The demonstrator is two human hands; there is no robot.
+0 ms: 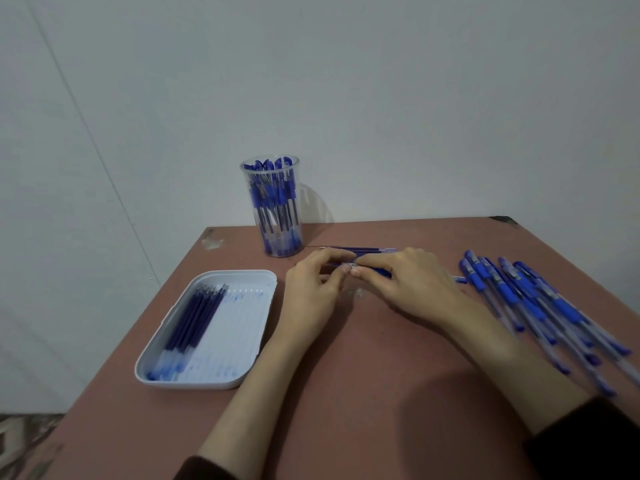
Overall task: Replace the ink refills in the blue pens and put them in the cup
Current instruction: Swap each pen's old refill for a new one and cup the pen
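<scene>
Cup [273,206] at far edge of counter [346,393] already packed with pens, judged finished. One pen [377,271] pinched between left hand [310,289] and right hand [410,282], reassembly judged under way. At right, pile of pens [526,303] left to be done; several refills [194,317] left in tray [239,273].

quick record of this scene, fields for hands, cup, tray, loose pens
left hand: pinches one end of the held pen
right hand: grips the same pen
cup: clear, upright, many blue pens inside
tray: white, refills lying along its left side
loose pens: heaped on the table, right of the right hand
</scene>
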